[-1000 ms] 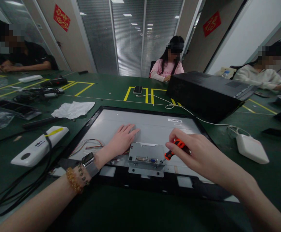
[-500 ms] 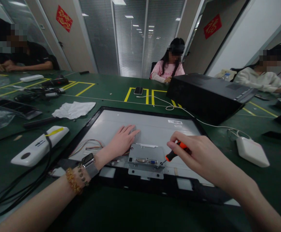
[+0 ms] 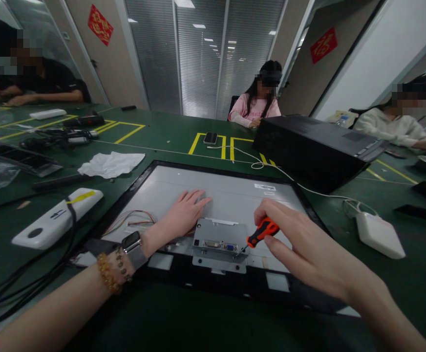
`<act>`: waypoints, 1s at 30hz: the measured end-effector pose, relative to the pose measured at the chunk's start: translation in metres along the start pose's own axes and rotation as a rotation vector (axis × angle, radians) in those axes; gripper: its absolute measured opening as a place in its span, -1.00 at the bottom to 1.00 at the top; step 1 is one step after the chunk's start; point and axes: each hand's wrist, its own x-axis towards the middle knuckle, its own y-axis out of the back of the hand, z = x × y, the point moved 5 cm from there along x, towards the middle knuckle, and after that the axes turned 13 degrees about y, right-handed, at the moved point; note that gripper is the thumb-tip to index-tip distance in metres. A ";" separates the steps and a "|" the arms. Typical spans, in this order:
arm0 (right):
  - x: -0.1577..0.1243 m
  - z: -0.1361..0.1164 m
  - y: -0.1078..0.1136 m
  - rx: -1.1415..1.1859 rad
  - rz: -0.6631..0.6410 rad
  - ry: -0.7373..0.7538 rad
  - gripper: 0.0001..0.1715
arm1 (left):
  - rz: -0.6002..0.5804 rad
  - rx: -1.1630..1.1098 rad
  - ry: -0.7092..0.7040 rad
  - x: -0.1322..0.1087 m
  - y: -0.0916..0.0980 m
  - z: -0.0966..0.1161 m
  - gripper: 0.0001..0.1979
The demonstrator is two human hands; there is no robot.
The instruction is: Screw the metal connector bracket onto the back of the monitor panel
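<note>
A flat monitor panel (image 3: 231, 190) lies back side up on the green table, its black frame around a grey metal back. At its near edge sits a metal bracket (image 3: 220, 232) with video ports. My left hand (image 3: 183, 212) rests flat on the panel just left of the bracket, fingers spread. Between the thumb and fingers of my right hand (image 3: 289, 230) is an orange and black screwdriver (image 3: 263, 231). The screwdriver slants down to the left, and its tip meets the bracket's right end beside the blue port. Thin coloured wires (image 3: 136, 217) lie on the panel's left part.
A black box-shaped casing (image 3: 308, 151) stands at the back right, near a white adapter (image 3: 379, 234) with its cable. To the left are a white power strip (image 3: 57, 220), black cables (image 3: 22, 288) and crumpled tissue (image 3: 112, 165). Several people sit around the table, one in pink (image 3: 253, 107) opposite.
My right hand has shifted its grip, its fingers opening around the screwdriver so more of the orange handle shows. My left hand stays on the panel. The view has shifted slightly.
</note>
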 end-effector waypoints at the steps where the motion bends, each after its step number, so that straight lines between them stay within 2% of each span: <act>1: 0.000 -0.001 0.001 0.004 0.013 0.014 -0.90 | 0.002 -0.003 0.004 0.000 0.001 0.000 -0.58; 9: 0.000 0.002 -0.003 -0.048 0.029 0.016 -0.92 | -0.006 -0.022 -0.003 -0.002 0.004 0.001 -0.58; 13: -0.001 0.009 -0.008 -0.144 0.062 0.017 -0.78 | 0.010 -0.031 -0.010 -0.003 0.003 0.000 -0.56; 17: -0.001 0.009 -0.006 -0.200 0.040 0.024 -0.69 | -0.003 -0.020 -0.001 -0.002 0.004 0.001 -0.56; 21: -0.001 -0.002 0.004 -0.067 0.040 0.073 -0.76 | -0.012 -0.019 0.017 0.000 0.004 0.001 -0.58; 25: -0.001 -0.004 0.007 0.016 0.023 0.032 -0.88 | -0.019 -0.015 0.006 -0.001 0.004 0.001 -0.57; 30: 0.000 0.002 0.000 -0.039 0.027 0.025 -0.88 | -0.017 -0.028 -0.001 -0.002 0.006 0.001 -0.56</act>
